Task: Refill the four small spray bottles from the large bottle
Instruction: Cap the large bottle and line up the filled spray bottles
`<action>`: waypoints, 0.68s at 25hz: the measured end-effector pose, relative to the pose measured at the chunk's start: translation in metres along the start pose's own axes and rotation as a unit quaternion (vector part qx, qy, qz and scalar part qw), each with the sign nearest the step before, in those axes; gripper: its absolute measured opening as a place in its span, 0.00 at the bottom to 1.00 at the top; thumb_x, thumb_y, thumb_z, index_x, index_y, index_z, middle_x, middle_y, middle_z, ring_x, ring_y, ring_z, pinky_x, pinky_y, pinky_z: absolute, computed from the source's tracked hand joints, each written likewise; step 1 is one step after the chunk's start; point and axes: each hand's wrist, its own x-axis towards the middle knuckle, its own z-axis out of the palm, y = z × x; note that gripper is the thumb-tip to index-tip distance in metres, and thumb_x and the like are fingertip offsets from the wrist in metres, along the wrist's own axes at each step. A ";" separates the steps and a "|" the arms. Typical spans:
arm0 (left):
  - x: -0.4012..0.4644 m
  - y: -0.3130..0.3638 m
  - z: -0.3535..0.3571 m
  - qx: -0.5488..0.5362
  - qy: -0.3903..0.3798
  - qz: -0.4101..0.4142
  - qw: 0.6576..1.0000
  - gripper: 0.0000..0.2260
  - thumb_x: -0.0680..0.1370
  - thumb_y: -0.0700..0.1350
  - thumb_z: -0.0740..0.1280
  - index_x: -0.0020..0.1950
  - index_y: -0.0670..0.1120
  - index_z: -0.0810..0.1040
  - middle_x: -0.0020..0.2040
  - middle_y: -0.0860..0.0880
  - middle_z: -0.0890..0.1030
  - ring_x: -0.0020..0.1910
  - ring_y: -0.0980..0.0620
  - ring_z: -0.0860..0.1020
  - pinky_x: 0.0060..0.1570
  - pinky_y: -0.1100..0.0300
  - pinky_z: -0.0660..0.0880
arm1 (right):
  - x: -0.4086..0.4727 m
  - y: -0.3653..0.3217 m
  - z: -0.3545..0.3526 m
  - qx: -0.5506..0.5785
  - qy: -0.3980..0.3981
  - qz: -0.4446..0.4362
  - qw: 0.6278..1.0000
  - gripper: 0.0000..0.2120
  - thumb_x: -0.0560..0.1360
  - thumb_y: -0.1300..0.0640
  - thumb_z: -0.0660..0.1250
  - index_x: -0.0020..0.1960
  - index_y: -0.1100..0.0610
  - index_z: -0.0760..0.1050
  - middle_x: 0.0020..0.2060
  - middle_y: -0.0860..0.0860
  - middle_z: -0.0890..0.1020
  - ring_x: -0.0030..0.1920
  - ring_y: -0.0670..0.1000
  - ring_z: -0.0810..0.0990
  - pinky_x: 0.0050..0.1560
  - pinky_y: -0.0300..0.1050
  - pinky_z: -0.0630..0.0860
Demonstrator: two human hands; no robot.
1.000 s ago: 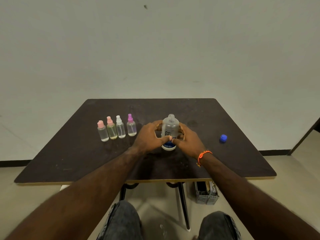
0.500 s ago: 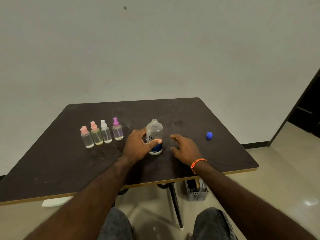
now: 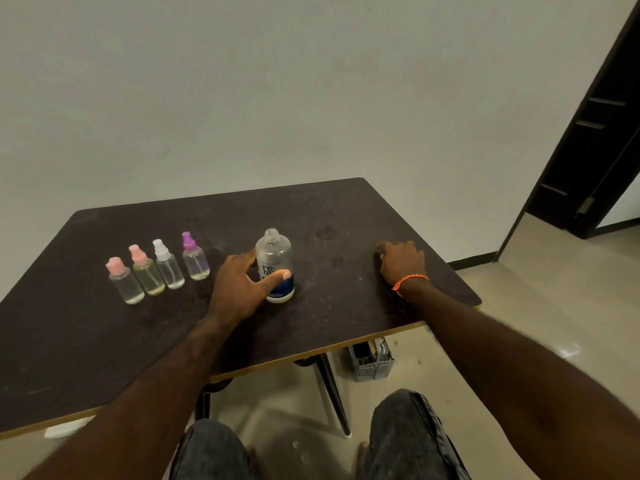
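The large bottle [image 3: 275,266] stands upright and uncapped near the middle of the dark tabletop [image 3: 86,327], its clear upper body printed with dark lettering and its base showing blue and white. The left hand [image 3: 242,289] wraps it from the left side: the thumb lies across the front of the label and the other fingers [image 3: 247,261] curl round behind, so the hand is closed on the bottle while it rests on the tabletop. To the left, well clear of that hand, four small spray bottles stand in a slanting row, each upright with its top on: the nearest, with a pale pink cap [image 3: 124,280], then one with a pink sprayer [image 3: 147,270] holding yellowish liquid, then one with a white sprayer [image 3: 168,265], and farthest back one with a purple sprayer [image 3: 194,257]. Neighbours in the row stand just beside each other. The right hand [image 3: 401,261] lies palm down near the right edge of the tabletop, well apart from the large bottle, with an orange band [image 3: 408,281] at the wrist; its fingers are bent over the surface and may be covering something small, but I cannot tell whether they grip anything. Under the tabletop a grey slotted basket [image 3: 372,363] sits on the floor [image 3: 519,323].
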 end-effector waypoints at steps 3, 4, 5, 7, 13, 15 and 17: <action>-0.001 -0.001 0.001 -0.010 -0.001 -0.002 1.000 0.33 0.72 0.71 0.70 0.70 0.53 0.80 0.61 0.51 0.84 0.59 0.51 0.78 0.59 0.52 0.75 | 0.000 -0.009 -0.005 0.029 0.020 -0.002 0.999 0.17 0.79 0.56 0.61 0.67 0.53 0.75 0.58 0.58 0.82 0.61 0.62 0.76 0.61 0.58 0.72; -0.001 0.000 0.001 -0.014 -0.002 -0.004 1.000 0.31 0.72 0.71 0.70 0.69 0.54 0.80 0.61 0.53 0.85 0.59 0.52 0.79 0.59 0.51 0.77 | -0.002 -0.016 -0.009 0.058 0.022 -0.003 0.998 0.17 0.79 0.56 0.62 0.67 0.53 0.74 0.56 0.58 0.82 0.59 0.62 0.77 0.60 0.58 0.73; 0.000 -0.001 0.001 -0.017 -0.001 -0.005 1.000 0.30 0.72 0.72 0.70 0.68 0.56 0.80 0.59 0.54 0.85 0.58 0.53 0.80 0.59 0.50 0.79 | -0.005 -0.027 -0.014 0.094 0.025 -0.011 0.995 0.16 0.79 0.55 0.63 0.66 0.53 0.74 0.55 0.58 0.83 0.58 0.61 0.78 0.59 0.57 0.75; 0.000 -0.003 0.001 -0.019 0.002 -0.014 1.000 0.29 0.72 0.73 0.71 0.66 0.57 0.81 0.56 0.57 0.86 0.56 0.55 0.82 0.56 0.48 0.81 | -0.013 -0.054 -0.026 0.172 0.031 -0.046 0.984 0.15 0.79 0.53 0.66 0.65 0.53 0.75 0.55 0.55 0.83 0.55 0.58 0.80 0.58 0.53 0.77; -0.001 0.000 0.001 -0.020 -0.009 -0.035 0.999 0.29 0.71 0.73 0.71 0.66 0.58 0.79 0.55 0.58 0.85 0.55 0.56 0.82 0.55 0.48 0.82 | -0.048 -0.139 -0.077 0.321 0.060 -0.184 0.927 0.15 0.79 0.49 0.68 0.64 0.52 0.79 0.57 0.48 0.83 0.52 0.46 0.80 0.54 0.39 0.74; -0.001 0.002 0.001 -0.024 -0.014 -0.041 0.999 0.28 0.71 0.71 0.72 0.65 0.58 0.80 0.55 0.58 0.86 0.55 0.57 0.82 0.56 0.49 0.81 | -0.058 -0.156 -0.086 0.339 0.051 -0.227 0.912 0.16 0.79 0.50 0.67 0.66 0.51 0.78 0.58 0.47 0.83 0.51 0.44 0.79 0.53 0.36 0.73; -0.002 0.006 0.001 -0.018 -0.017 -0.044 0.999 0.26 0.72 0.68 0.73 0.65 0.56 0.81 0.55 0.58 0.85 0.52 0.62 0.80 0.54 0.57 0.78 | -0.065 -0.166 -0.088 0.311 0.033 -0.271 0.910 0.17 0.80 0.52 0.65 0.68 0.52 0.76 0.61 0.49 0.82 0.53 0.45 0.79 0.56 0.35 0.73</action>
